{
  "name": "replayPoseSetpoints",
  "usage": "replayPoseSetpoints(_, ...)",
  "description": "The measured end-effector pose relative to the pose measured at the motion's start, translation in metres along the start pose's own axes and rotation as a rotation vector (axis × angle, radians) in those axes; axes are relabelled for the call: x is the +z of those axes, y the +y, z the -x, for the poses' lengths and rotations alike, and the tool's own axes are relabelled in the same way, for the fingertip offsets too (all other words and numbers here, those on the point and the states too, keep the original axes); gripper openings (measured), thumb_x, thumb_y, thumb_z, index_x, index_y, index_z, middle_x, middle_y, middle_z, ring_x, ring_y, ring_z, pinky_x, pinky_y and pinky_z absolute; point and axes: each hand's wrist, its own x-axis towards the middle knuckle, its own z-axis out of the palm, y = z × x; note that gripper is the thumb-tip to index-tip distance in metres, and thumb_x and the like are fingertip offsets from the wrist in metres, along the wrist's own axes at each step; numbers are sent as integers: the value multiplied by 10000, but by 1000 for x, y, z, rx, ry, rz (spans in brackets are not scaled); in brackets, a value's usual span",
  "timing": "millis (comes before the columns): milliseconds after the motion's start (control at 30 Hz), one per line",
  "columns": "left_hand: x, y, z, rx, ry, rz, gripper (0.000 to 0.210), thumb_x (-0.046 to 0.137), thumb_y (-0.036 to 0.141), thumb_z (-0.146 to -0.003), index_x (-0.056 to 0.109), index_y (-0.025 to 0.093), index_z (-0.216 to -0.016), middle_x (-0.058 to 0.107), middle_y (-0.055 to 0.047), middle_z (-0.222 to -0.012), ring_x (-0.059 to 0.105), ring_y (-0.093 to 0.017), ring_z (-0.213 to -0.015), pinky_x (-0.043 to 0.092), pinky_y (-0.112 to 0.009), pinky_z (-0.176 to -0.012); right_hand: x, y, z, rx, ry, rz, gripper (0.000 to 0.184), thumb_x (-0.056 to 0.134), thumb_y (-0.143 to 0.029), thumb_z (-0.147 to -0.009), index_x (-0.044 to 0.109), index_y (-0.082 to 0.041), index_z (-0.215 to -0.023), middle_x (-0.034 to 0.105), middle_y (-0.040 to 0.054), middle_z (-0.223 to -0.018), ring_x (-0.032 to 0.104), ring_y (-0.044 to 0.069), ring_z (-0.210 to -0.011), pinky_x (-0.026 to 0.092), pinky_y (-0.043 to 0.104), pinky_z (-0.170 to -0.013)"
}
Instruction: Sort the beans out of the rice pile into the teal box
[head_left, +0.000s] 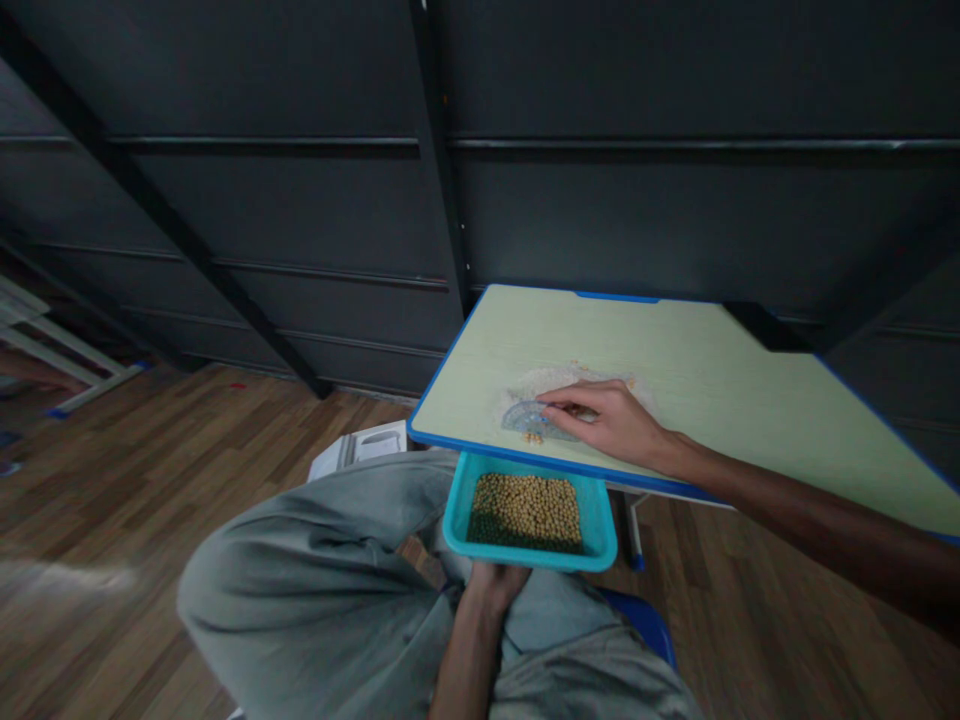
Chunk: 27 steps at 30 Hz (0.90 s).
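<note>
My right hand (611,415) pinches a clear half-round protractor (519,414) between thumb and fingers, low over the pale desktop (720,400). A few loose soybeans (532,438) lie beside the protractor, close to the desk's near edge. Behind it spreads a thin heap of white grains (551,379), probably rice, with some beans along its far side. Below that edge, my left hand (496,583) holds a turquoise plastic basket (525,557) from underneath; its fingers are mostly hidden. Many soybeans (525,505) cover the basket's bottom.
A dark flat object (765,327) lies at the desk's far right corner. Dark panelled wall (315,210) stands behind the desk. To the left, a white box-like thing (360,448) sits near my bent knee (247,570). Part of a blue seat (645,625) shows below.
</note>
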Motion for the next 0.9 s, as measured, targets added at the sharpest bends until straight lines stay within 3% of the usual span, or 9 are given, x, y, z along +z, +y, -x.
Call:
replayPoseSetpoints(333, -5, 0, -2, -6, -24, 6, 292, 496, 289, -891, 673, 244, -1118, 715, -61, -1128, 598, -238, -1154, 403, -476, -1066, 0, -5, 1, -12, -19, -43, 231, 586, -257, -893, 702, -230, -1092, 740, 15, -1000, 693, 158, -864, 539, 308, -806)
replayPoseSetpoints(633, -9, -1, -5, 17, -56, -39, 348, 535, 301, -870, 615, 269, -1207, 667, -57, -1228, 641, -237, -1074, 464, -443, -1007, 2, -8, 4, -91, 4, -48, 233, 592, -271, -893, 703, -202, -1085, 743, 29, -975, 688, 152, -836, 537, 297, -781)
replayPoseSetpoints(767, -9, -1, -6, 20, -32, -64, 345, 562, 305, -854, 624, 272, -1191, 678, -46, -1210, 645, -238, -1060, 462, -439, -1010, 4, -6, 5, -145, -26, -16, 238, 565, -274, -910, 697, -215, -1100, 742, 28, -985, 687, 158, -850, 535, 310, -796)
replayPoseSetpoints(900, -4, 0, -3, 19, -1, -48, 341, 548, 302, -860, 626, 255, -1189, 701, -59, -1157, 640, -240, -1071, 443, -456, -1027, 5, -1, 4, -105, -23, 16, 256, 551, -269, -917, 682, -209, -1128, 735, 36, -1001, 683, 163, -866, 531, 320, -807)
